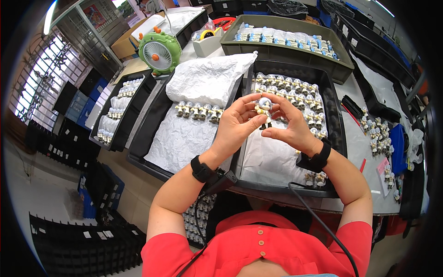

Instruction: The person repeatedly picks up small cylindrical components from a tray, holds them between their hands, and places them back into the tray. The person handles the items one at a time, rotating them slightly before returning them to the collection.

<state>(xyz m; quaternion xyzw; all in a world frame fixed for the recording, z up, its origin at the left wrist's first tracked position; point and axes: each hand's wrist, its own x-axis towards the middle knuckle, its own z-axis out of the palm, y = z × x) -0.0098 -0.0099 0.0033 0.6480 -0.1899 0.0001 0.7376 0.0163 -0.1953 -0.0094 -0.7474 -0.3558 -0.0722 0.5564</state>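
Note:
Between both hands I hold a small figurine (265,111) upright, with pale hair, a white and yellow body and dark feet. My left hand (241,119) pinches it from its left side with the thumb across its lower body. The fingers of my right hand (293,124) curl round its head and right side. Below my hands lies a black tray (339,134) lined with white paper, with rows of similar figurines (295,87). In the tray to its left (138,150), one row of figurines (198,112) lies on paper beneath a folded white sheet (207,79).
A green fan (159,51) stands behind the left tray. An olive bin (288,48) of blue and white figurines sits at the back. Loose figurines (379,137) and a blue box (398,145) are at right. A narrow black tray (119,113) of figurines stands at left.

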